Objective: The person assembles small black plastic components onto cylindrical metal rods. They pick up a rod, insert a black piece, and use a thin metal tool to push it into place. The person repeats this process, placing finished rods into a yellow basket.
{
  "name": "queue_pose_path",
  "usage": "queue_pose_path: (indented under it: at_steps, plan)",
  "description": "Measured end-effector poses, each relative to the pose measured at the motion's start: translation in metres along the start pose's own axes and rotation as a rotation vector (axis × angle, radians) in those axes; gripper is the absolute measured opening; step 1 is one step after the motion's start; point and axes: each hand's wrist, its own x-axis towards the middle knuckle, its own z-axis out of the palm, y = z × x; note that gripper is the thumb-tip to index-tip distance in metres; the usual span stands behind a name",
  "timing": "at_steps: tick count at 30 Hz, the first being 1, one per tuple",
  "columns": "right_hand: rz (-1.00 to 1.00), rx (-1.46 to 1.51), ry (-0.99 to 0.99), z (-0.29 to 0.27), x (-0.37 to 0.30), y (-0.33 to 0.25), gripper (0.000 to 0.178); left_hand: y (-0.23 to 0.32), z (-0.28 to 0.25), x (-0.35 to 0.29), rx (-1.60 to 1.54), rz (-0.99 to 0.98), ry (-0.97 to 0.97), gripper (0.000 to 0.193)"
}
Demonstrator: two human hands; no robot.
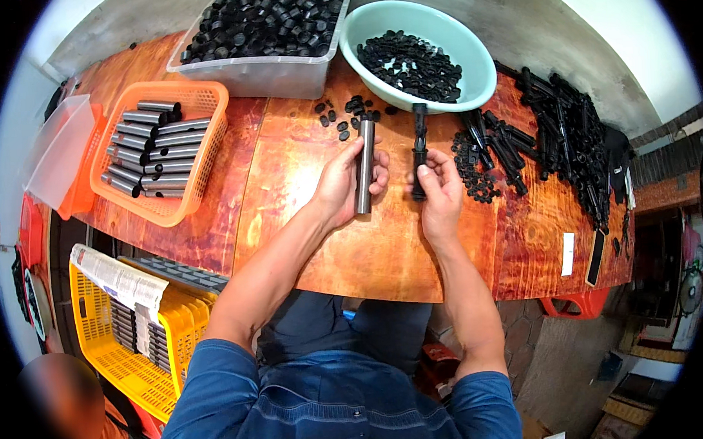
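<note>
Left hand [340,182] clasps a grey metal tube [366,165]; right hand [442,196] pinches a glossy black rod [420,146]. Nearside of the round turquoise basin [472,57], reddish wooden tabletop [369,258] reaches its edge.

I hold one tube [365,170] and one black rod [419,152]; on the bench [279,175] I count one clear bin [282,77], one basin [463,38] and one white slip [567,254].

**Print in sight, none of it legible**

A printed sheet [127,280], like newspaper, lies draped over the edge of the yellow crate [181,312]; its print is too small and blurred to read. On the table [330,263], any marking on the white card [567,254] is likewise too small to tell.
</note>
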Motion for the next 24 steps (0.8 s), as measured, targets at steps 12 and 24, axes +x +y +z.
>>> queue_pose_path:
  at_steps: [12, 24]
  plan:
    - [0.049, -0.106, -0.145, 0.002, -0.009, 0.003, 0.028, 0.021, -0.015, 0.004, -0.022, 0.178, 0.11, 0.022]
    - [-0.383, -0.603, -0.012, -0.001, -0.024, -0.017, 0.029, 0.03, -0.003, -0.002, 0.062, 0.101, -0.122, 0.052]
